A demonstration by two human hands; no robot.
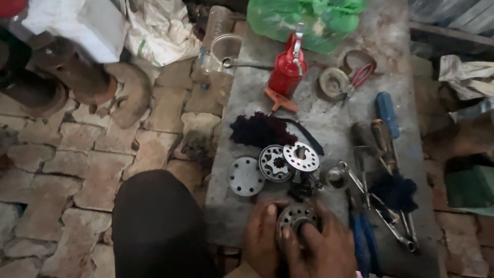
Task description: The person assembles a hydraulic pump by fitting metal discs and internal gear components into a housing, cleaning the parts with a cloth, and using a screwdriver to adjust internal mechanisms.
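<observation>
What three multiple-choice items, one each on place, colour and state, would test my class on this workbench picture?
1. Where is the oil can?
A. far end of the slab
B. on the brick floor
C. in a hand

2. What colour is it?
A. blue
B. red
C. yellow

3. The round metal part with holes is:
A. lying untouched
B. hanging up
C. held by both hands

Answers: 1 A, it stands by the green bag; 2 B, its body is red; 3 C, left hand and right hand grip it.

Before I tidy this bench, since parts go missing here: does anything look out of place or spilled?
Nothing looks spilled. Three loose metal discs lie bunched beside a dark rag, apart from the round part both hands grip.
</observation>
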